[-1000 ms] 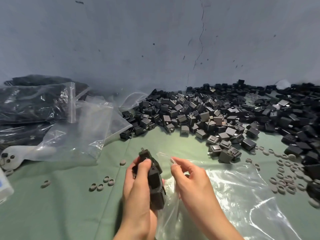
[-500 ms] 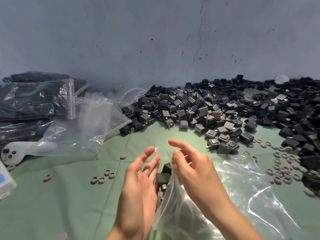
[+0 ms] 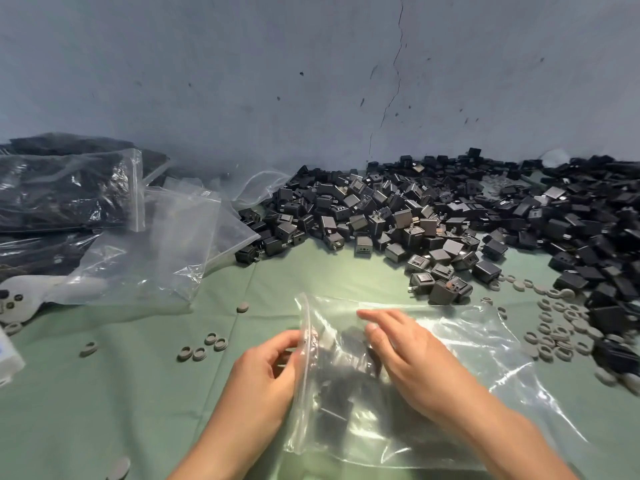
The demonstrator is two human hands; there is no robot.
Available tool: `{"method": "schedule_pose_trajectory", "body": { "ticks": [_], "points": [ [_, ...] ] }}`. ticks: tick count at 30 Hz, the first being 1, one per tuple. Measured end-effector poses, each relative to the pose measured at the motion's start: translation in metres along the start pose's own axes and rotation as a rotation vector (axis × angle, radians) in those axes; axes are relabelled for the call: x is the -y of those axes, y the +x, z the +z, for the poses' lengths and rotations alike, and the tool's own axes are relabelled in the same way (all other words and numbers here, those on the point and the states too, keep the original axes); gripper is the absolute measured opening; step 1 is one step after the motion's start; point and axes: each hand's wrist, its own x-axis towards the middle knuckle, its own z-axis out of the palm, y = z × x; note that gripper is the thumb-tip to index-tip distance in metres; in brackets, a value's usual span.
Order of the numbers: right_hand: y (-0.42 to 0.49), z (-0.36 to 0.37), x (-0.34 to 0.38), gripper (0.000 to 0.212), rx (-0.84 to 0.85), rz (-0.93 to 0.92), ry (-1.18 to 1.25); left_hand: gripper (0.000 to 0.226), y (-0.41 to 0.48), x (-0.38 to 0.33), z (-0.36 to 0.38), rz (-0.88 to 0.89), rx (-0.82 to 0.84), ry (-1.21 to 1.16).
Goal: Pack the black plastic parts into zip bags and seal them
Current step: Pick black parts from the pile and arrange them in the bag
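Observation:
A clear zip bag (image 3: 478,386) lies flat on the green cloth in front of me, its mouth to the left. A few black plastic parts (image 3: 337,396) show dimly inside it near the mouth. My left hand (image 3: 266,372) has its fingers curled at the bag's zip edge and pinches it. My right hand (image 3: 412,365) rests flat on top of the bag over the parts, fingers stretched and blurred. A big pile of loose black parts (image 3: 415,216) spreads along the wall from the middle to the right.
Empty clear zip bags (image 3: 166,247) lie at the left, with filled bags of black parts (image 3: 62,188) behind them. Grey rings (image 3: 204,348) dot the cloth, several more grey rings (image 3: 554,330) at the right. A white handheld device (image 3: 20,299) lies at the left edge.
The black parts left my left hand and went into the bag. My right hand let go of the bag's mouth and now lies flat on the bag, which has dropped onto the cloth.

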Motion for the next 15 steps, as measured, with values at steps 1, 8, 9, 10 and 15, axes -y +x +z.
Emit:
{"method": "schedule_pose_trajectory", "body": {
  "ticks": [1, 8, 9, 10, 15],
  "points": [
    [-0.001, 0.002, -0.002, 0.042, 0.048, -0.016, 0.005, 0.023, -0.001, 0.000, 0.000, 0.023, 0.033, 0.000],
    [-0.001, 0.004, -0.001, 0.036, 0.069, -0.117, 0.122, 0.040, -0.007, 0.006, 0.005, 0.320, 0.167, 0.325],
    [-0.001, 0.004, 0.000, 0.036, 0.077, -0.120, 0.127, 0.044, -0.007, 0.006, 0.006, 0.323, 0.202, 0.390],
    [-0.001, 0.004, 0.000, 0.036, 0.086, -0.118, 0.137, 0.047, -0.007, 0.006, 0.006, 0.314, 0.229, 0.449],
    [0.002, -0.006, 0.000, 0.040, 0.037, -0.111, 0.104, 0.053, -0.005, -0.004, 0.009, 0.376, 0.156, 0.549]
  ]
}}
